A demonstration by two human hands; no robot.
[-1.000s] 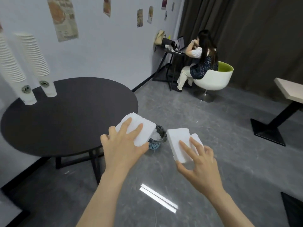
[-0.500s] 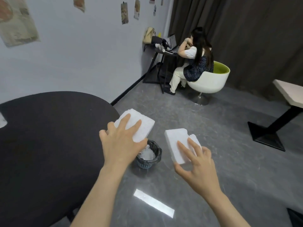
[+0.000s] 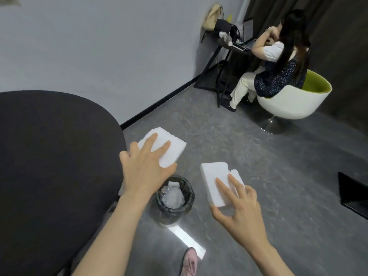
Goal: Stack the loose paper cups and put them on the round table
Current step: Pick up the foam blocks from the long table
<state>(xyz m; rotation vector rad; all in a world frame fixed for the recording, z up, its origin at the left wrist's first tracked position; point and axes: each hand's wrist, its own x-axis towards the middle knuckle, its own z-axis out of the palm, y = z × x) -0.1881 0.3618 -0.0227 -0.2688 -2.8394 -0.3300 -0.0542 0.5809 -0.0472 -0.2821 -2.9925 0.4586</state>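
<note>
Meanwhile, each hand holds a chunky, rough-edged white foam block [image 3: 163, 148].

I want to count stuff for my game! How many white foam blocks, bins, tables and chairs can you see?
White foam blocks: 2 (one in the left hand at, one in the right hand at)
Bins: 1
Round tables: 1
Chairs: 1
Total: 5

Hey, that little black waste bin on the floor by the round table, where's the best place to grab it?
Probably by the rim of the waste bin, from straight above: it stands upright, open-topped, with clear plastic inside. The right-hand side looks freest, since the round table crowds its left.
</note>
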